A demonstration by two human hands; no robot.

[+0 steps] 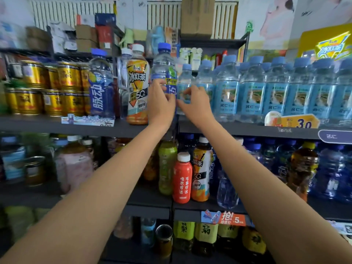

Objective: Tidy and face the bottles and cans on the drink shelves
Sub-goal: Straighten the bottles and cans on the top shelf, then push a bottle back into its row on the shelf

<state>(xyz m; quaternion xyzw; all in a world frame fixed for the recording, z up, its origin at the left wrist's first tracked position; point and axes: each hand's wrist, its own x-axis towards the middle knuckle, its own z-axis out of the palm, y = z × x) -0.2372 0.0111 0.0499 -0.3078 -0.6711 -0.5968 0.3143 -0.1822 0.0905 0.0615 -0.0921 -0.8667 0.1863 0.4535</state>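
In the head view, two bare hands reach to the upper shelf (228, 128). The left hand (161, 102) curls its fingers around one clear plastic blue-capped bottle (164, 67), which stands upright, cap up. Just right of this bottle, the right hand (194, 102) pinches a small water bottle (184, 82). Just left stands one orange tea bottle (137, 86), smooth and round.
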